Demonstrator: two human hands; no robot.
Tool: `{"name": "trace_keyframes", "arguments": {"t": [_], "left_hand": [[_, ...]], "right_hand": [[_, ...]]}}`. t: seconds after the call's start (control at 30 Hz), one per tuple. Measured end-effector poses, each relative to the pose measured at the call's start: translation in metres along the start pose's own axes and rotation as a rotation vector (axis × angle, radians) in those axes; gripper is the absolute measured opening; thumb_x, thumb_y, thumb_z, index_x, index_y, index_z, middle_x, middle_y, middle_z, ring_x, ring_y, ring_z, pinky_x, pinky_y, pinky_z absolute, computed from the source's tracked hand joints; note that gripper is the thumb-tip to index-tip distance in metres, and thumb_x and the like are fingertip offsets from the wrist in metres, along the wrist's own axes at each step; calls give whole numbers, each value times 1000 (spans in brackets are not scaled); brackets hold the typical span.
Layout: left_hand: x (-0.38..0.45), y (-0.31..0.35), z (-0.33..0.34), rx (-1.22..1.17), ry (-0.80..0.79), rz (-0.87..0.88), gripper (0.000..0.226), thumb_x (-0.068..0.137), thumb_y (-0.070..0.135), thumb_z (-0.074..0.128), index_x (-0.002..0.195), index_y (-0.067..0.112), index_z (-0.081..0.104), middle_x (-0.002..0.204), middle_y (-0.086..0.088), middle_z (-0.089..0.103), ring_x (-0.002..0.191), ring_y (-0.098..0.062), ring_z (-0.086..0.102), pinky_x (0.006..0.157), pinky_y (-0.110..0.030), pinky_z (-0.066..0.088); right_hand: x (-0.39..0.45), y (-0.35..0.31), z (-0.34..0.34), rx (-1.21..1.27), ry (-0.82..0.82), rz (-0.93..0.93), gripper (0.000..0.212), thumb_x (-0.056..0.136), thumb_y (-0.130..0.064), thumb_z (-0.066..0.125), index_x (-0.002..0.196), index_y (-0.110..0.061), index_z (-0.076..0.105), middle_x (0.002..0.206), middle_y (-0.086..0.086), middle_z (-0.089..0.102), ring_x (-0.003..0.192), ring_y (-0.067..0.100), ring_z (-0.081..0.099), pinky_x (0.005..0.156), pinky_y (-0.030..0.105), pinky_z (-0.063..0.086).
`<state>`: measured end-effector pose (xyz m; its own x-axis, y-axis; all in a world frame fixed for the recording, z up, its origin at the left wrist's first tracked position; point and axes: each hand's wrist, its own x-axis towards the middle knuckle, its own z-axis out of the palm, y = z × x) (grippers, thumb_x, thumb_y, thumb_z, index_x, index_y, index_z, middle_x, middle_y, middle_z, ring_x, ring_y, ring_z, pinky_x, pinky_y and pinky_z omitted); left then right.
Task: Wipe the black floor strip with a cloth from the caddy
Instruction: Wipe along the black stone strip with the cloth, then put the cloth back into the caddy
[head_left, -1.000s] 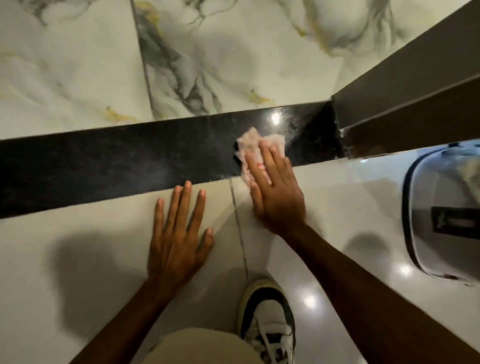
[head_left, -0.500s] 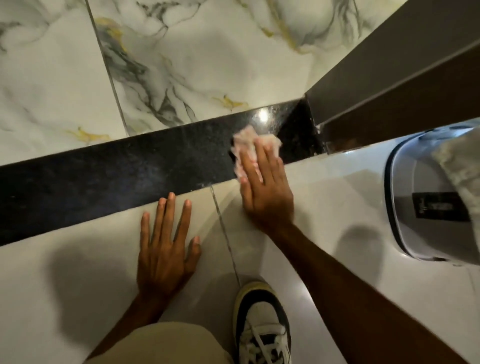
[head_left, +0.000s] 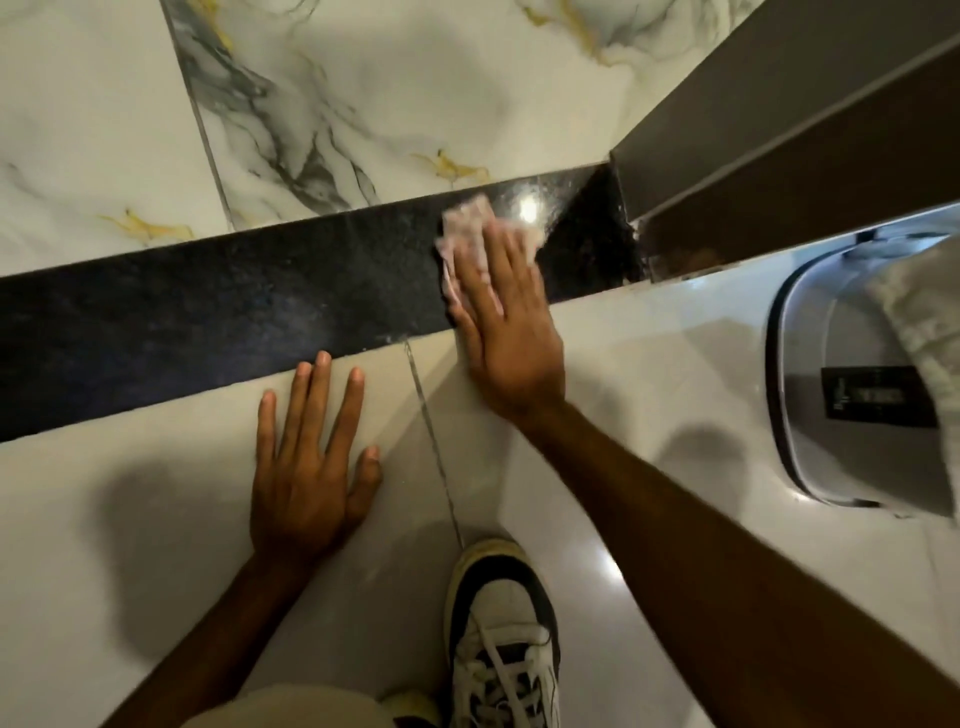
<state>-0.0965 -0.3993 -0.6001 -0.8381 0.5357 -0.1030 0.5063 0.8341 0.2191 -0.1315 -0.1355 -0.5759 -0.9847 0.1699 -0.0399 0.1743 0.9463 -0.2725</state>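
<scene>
A black speckled floor strip (head_left: 208, 317) runs across the floor between marbled tiles and plain pale tiles. A small pinkish-white cloth (head_left: 467, 223) lies on the strip near its right end, pressed flat under the fingers of my right hand (head_left: 504, 322). Most of the cloth is hidden by the fingers. My left hand (head_left: 306, 457) rests flat on the pale tile just below the strip, fingers spread, holding nothing. The grey caddy (head_left: 852, 384) stands at the right edge with a pale cloth draped over its rim.
A dark brown door frame or panel (head_left: 779, 145) meets the strip's right end. My shoe (head_left: 504, 634) stands on the pale tile at the bottom centre, with a knee beside it. A grout line runs from the strip toward the shoe.
The view has shifted a little. My right hand still presses the cloth on the same stretch of the strip, with slight blur. My left hand stays planted on the tile.
</scene>
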Motion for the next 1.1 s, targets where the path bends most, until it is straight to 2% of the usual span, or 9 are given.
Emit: {"name": "trace_keyframes", "arguments": {"t": [0.07, 0.17, 0.3, 0.43, 0.5, 0.57, 0.73, 0.93, 1.1], "left_hand": [[1, 3, -11, -8, -81, -3, 75, 109, 50, 29, 175, 15, 17, 183, -19, 13, 170, -37, 13, 139, -58, 3], [0, 19, -59, -53, -216, 19, 76, 109, 50, 29, 172, 9, 22, 181, -23, 13, 169, -41, 16, 135, -70, 13], [-5, 72, -183, -68, -211, 110, 75, 112, 50, 27, 174, 10, 16, 183, -20, 10, 170, -37, 11, 136, -65, 12], [-21, 141, -337, -78, -238, 239, 70, 113, 46, 32, 171, 7, 27, 179, -24, 23, 167, -40, 24, 134, -64, 26], [-26, 178, -412, -84, -301, 341, 70, 112, 47, 33, 169, 7, 34, 176, -25, 30, 163, -41, 32, 130, -66, 35], [-23, 214, -476, -65, -367, 466, 72, 114, 53, 24, 168, 8, 36, 176, -24, 31, 163, -40, 33, 128, -65, 38], [10, 309, -570, -48, -432, 679, 81, 114, 61, 11, 166, 7, 42, 173, -24, 39, 160, -41, 39, 130, -63, 36], [61, 412, -576, 56, -494, 817, 82, 108, 61, 11, 173, 14, 23, 182, -16, 17, 171, -31, 16, 140, -55, 11], [92, 458, -530, 150, -564, 906, 104, 97, 74, -21, 174, 16, 17, 184, -14, 12, 172, -30, 7, 141, -52, 3]], "right_hand": [[-47, -2, -14, 122, 8, 155, 59, 110, -6, 51, 167, -16, 41, 179, 14, 29, 168, 31, 20, 133, 55, 37], [-101, -3, -71, 243, -328, 356, 84, 101, 7, 53, 172, -26, 25, 184, 2, 8, 171, 26, 3, 128, 47, 39], [-131, -17, -190, 483, -633, 776, 72, 97, 9, 60, 162, -16, 46, 164, 11, 54, 143, 32, 60, 98, 36, 60], [-163, -55, -344, 748, -462, 803, 60, 104, 3, 59, 161, -12, 47, 166, 4, 52, 145, 22, 58, 112, 28, 54], [-182, -67, -417, 810, -344, 814, 54, 109, -7, 56, 161, -19, 47, 154, 3, 61, 113, 13, 73, 89, 23, 62], [-199, -71, -486, 934, -204, 966, 43, 113, -23, 55, 155, -29, 52, 122, -1, 69, 68, 3, 67, 65, 26, 60], [-239, -43, -609, 1137, 105, 1190, 35, 116, -34, 48, 149, -24, 53, 79, 1, 58, 38, 1, 51, 38, 20, 45], [-249, 38, -652, 1084, 398, 1380, 39, 115, -19, 46, 154, -24, 50, 134, 16, 62, 71, 19, 60, 39, 18, 49], [-235, 106, -620, 1079, 331, 1447, 42, 114, -12, 47, 156, -17, 48, 146, 22, 59, 100, 31, 62, 50, 24, 57]]}}
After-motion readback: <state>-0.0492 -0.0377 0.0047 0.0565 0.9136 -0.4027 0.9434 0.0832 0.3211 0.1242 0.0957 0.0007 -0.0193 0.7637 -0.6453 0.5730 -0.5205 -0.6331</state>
